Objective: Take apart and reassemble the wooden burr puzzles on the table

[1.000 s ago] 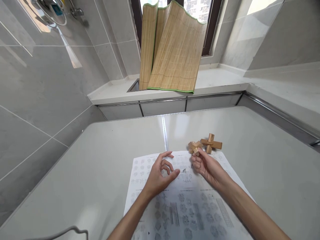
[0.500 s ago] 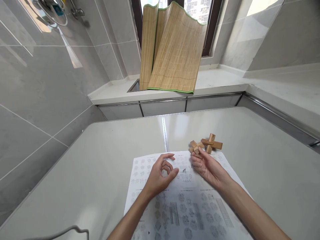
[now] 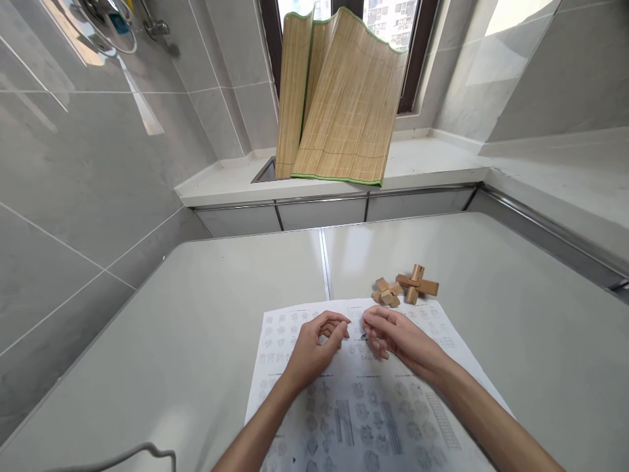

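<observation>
Two small wooden interlocking puzzles lie on the white table just past the far edge of a printed sheet (image 3: 366,406): a squat one (image 3: 388,292) and a cross-shaped one (image 3: 418,284) to its right. My left hand (image 3: 314,344) rests on the sheet with its fingers curled toward the thumb, and nothing shows inside them. My right hand (image 3: 393,335) hovers low over the sheet with loosely bent fingers, empty, a short way in front of the squat puzzle. The fingertips of both hands nearly meet.
A rolled bamboo mat (image 3: 339,98) leans against the window on the ledge behind the table. Grey tiled wall (image 3: 88,183) runs along the left. A metal rail (image 3: 550,229) borders the right. A thin grey cable (image 3: 122,453) loops at the near left edge.
My right hand has set down the squat wooden puzzle beside the cross-shaped one and drawn back over the sheet. My left hand's fingers have curled in further.
</observation>
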Tool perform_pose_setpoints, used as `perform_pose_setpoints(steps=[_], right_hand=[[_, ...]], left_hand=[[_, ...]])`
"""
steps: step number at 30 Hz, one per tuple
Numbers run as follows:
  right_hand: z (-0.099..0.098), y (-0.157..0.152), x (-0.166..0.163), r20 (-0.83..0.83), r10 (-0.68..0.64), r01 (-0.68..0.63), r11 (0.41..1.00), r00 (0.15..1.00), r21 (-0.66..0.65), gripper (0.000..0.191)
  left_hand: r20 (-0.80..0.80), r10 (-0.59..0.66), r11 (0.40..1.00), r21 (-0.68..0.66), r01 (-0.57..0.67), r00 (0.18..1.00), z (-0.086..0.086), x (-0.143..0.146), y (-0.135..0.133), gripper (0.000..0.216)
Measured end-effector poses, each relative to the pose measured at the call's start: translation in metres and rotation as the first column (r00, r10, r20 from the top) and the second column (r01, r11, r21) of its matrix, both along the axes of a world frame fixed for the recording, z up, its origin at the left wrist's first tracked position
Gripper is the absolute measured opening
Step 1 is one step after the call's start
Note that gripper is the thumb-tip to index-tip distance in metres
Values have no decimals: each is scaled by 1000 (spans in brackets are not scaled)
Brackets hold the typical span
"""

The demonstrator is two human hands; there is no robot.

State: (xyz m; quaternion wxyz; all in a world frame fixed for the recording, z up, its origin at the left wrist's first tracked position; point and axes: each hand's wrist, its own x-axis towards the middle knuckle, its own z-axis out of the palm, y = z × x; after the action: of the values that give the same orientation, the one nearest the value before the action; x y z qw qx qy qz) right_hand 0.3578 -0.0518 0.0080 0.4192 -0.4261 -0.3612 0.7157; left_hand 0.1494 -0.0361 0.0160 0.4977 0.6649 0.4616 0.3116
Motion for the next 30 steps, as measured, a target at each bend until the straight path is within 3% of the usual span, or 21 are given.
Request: perform_pose_setpoints(steps=[30], right_hand=[[-1, -2, 1, -5, -5, 5, 1000, 1000, -10, 34]], left_hand=[[-7, -13, 1000, 4, 13, 1000, -2, -1, 1, 28]])
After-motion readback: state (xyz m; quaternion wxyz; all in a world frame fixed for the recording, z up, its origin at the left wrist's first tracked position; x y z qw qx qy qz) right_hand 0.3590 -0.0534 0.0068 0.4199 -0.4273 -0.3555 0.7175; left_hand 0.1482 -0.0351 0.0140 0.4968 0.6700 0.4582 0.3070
